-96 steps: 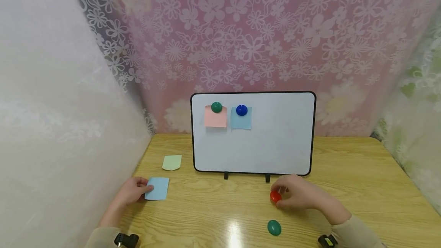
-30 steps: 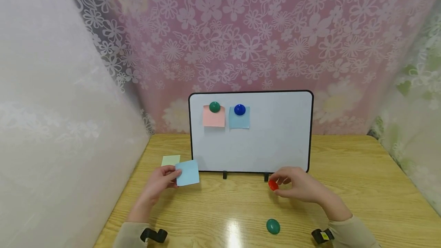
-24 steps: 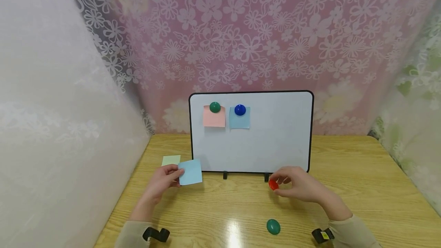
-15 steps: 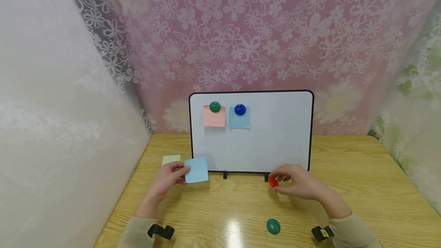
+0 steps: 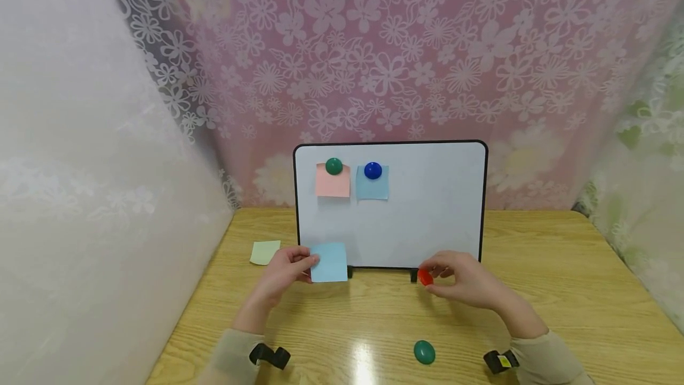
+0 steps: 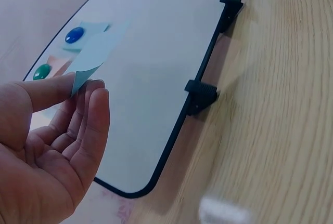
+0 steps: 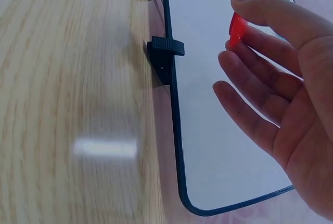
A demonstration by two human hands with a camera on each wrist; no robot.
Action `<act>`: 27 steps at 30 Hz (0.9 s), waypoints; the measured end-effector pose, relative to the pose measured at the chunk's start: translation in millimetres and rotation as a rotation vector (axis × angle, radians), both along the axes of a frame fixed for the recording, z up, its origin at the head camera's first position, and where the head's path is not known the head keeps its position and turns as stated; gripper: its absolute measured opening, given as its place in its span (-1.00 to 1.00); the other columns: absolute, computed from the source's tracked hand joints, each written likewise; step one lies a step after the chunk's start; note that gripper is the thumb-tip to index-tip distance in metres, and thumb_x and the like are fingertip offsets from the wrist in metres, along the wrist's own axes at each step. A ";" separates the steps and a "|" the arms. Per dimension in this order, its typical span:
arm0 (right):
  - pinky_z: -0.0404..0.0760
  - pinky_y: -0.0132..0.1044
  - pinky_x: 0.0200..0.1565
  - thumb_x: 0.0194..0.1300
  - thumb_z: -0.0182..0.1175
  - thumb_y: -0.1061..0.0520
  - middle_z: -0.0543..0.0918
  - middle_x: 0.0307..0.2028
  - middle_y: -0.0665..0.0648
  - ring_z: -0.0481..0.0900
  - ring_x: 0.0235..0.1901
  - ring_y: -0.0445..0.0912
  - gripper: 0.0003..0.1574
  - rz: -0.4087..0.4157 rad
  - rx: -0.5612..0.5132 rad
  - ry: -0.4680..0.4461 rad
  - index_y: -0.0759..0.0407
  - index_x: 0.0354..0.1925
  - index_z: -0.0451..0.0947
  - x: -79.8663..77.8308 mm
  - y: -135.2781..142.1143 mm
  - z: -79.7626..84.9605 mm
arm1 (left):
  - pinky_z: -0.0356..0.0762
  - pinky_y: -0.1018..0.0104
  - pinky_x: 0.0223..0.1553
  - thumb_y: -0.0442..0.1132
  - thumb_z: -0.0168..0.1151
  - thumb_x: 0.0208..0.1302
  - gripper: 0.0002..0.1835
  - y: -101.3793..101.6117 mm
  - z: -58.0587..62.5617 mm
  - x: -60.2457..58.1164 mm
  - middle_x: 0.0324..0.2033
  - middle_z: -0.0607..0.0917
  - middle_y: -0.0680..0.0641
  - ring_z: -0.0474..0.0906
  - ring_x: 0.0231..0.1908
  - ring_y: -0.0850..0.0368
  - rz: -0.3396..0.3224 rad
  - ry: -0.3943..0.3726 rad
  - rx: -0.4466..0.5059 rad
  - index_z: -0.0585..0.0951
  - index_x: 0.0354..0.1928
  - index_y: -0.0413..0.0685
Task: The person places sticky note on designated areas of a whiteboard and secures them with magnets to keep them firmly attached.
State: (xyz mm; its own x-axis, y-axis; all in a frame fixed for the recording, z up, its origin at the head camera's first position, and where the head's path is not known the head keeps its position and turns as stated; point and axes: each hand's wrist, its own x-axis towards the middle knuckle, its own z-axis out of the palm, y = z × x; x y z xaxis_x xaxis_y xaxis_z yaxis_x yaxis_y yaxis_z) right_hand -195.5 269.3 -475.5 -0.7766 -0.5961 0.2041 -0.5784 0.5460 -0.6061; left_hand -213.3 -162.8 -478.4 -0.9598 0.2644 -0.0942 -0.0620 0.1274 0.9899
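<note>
My left hand [image 5: 288, 269] pinches a light blue sticky note [image 5: 329, 262] by its left edge, between thumb and fingers. In the head view the note overlaps the lower left of the whiteboard [image 5: 427, 212]. Between thumb and index finger my right hand [image 5: 462, 278] holds a red magnet [image 5: 425, 277] by the board's lower right edge. The left wrist view shows the held note's near corner [image 6: 83, 76] bent. A pink note [image 5: 332, 186] under a green magnet [image 5: 333, 166] and another blue note [image 5: 372, 190] under a blue magnet [image 5: 373, 170] are on the board.
The whiteboard stands upright on small black feet [image 5: 414, 275] on a wooden table [image 5: 556, 278]. A pale green sticky note [image 5: 264, 252] lies at the left, and a loose green magnet [image 5: 424, 352] near the front. A white wall [image 5: 107, 183] borders the left.
The left hand has lifted the blue note from the table and carried it right, in front of the board. The right hand has raised the red magnet slightly toward the board.
</note>
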 end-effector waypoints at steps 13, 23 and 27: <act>0.80 -0.12 -0.10 0.31 0.55 0.18 0.74 -0.04 -0.07 0.73 -0.12 -0.11 -0.57 -0.025 -0.035 0.028 0.14 0.13 0.73 0.1 2.7 -0.7 | 0.79 0.09 -0.21 -0.24 0.38 0.52 -0.76 29.3 -0.2 -3.4 -0.32 0.74 -0.07 0.69 -0.41 0.08 -0.005 0.031 0.057 0.65 -0.05 -0.35; 0.80 -0.04 -0.09 0.30 0.55 0.23 0.74 -0.04 -0.07 0.71 -0.13 -0.17 -0.56 -0.025 -0.071 0.060 0.19 0.13 0.72 -0.7 2.4 -2.0 | 0.78 0.13 -0.20 -0.27 0.37 0.52 -0.79 49.9 5.6 -5.7 -0.37 0.71 -0.01 0.66 -0.46 0.09 -0.031 0.031 0.090 0.65 -0.06 -0.33; 0.80 -0.08 -0.10 0.29 0.56 0.24 0.74 -0.04 -0.05 0.72 -0.13 -0.18 -0.55 -0.026 -0.079 0.081 0.20 0.13 0.72 -0.7 2.5 -2.5 | 0.78 0.10 -0.19 -0.27 0.35 0.53 -0.80 58.2 8.2 -5.5 -0.37 0.72 0.00 0.65 -0.45 0.10 -0.059 0.029 0.091 0.66 -0.06 -0.32</act>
State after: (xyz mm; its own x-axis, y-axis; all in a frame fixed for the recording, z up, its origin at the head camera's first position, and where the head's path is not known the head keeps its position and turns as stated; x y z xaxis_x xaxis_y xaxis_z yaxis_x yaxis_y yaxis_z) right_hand -196.2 271.8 -478.0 -0.7705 -0.5554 0.3126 -0.6137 0.5139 -0.5995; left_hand -218.8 -104.7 -470.2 -0.9444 0.3265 -0.0396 -0.0282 0.0397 0.9988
